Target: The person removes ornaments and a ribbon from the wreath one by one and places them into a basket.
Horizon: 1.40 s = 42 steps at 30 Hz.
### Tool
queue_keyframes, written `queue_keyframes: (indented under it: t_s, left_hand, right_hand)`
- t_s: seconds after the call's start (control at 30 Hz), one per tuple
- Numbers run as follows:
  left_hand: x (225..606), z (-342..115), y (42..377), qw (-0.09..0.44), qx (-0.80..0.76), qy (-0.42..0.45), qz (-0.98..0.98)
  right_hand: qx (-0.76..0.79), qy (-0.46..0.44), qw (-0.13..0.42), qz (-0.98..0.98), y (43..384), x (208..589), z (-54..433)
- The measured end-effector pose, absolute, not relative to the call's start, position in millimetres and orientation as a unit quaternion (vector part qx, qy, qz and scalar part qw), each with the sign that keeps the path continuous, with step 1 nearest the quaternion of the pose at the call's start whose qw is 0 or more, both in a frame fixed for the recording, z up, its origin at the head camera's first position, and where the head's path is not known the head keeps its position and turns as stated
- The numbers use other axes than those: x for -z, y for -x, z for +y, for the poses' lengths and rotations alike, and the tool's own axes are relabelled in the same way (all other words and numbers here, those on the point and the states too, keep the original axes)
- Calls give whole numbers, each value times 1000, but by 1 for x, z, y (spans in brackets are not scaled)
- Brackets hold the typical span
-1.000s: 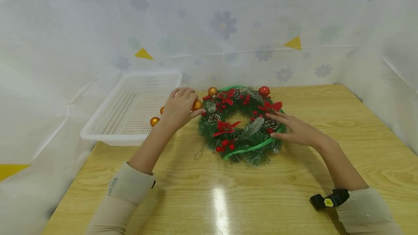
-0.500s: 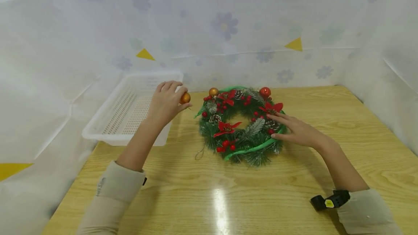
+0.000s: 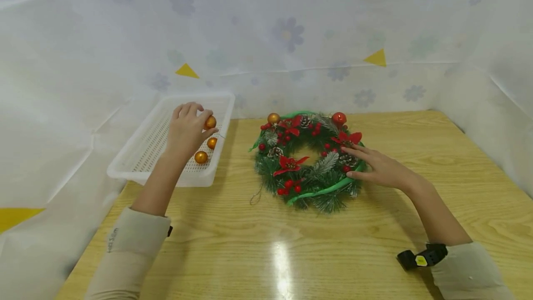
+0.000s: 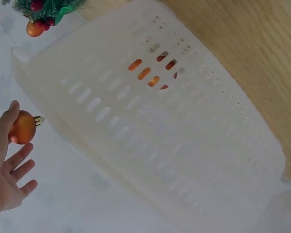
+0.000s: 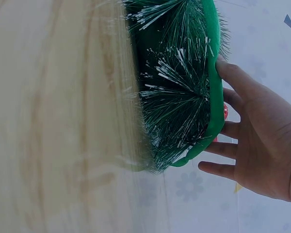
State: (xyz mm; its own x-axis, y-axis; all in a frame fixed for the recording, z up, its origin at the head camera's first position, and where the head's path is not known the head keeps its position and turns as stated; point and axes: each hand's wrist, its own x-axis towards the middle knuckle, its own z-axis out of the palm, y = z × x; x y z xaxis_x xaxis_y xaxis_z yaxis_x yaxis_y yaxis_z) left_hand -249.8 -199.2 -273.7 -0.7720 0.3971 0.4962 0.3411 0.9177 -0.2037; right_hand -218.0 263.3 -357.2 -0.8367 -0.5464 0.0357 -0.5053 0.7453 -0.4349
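Observation:
A shiny orange-gold Christmas bauble (image 3: 210, 122) with a metal cap is pinched between the thumb and fingers of my left hand (image 3: 186, 129), above the right side of a white plastic basket (image 3: 202, 179). In the left wrist view the bauble (image 4: 23, 127) shows clear of the basket wall (image 4: 150, 131). Two more orange-gold baubles (image 3: 201, 157) lie inside. A green Christmas wreath (image 3: 329, 200) with red flowers, berries, pine cones and a green ribbon (image 3: 320, 192) lies on the table. My right hand (image 3: 381, 166) rests on its right edge, fingers extended, touching the ribbon (image 5: 214, 97).
One gold bauble (image 3: 273, 118) and one red bauble (image 3: 339, 118) sit on the wreath's far side. A thin loop of string (image 3: 256, 196) lies at its near left. The wooden table (image 3: 250, 253) meets a flower-printed sheet (image 3: 287, 68) behind and at both sides.
My left hand has moved left from the wreath's edge to over the basket, carrying the gold bauble. The two baubles in the basket are now uncovered. My right hand stays put.

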Motion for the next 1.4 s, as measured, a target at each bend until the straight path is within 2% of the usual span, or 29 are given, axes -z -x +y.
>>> queue_keyframes:
  t_s: [0.13, 0.3, 0.67, 1.07, 1.4]
  left_hand:
    - [281, -212, 256, 258, -45, 173, -950]
    - [295, -229, 264, 206, -57, 151, -965]
    - [328, -256, 272, 121, -117, 170, -971]
    - [336, -258, 281, 80, -130, 213, -965]
    - [337, -254, 284, 100, -120, 240, -958]
  right_hand:
    - [220, 279, 48, 933, 218, 357, 264]
    - [221, 276, 48, 934, 219, 360, 266]
    - [217, 275, 55, 935, 219, 361, 264]
    - [221, 275, 52, 934, 218, 359, 264]
    - [219, 279, 47, 934, 219, 360, 264]
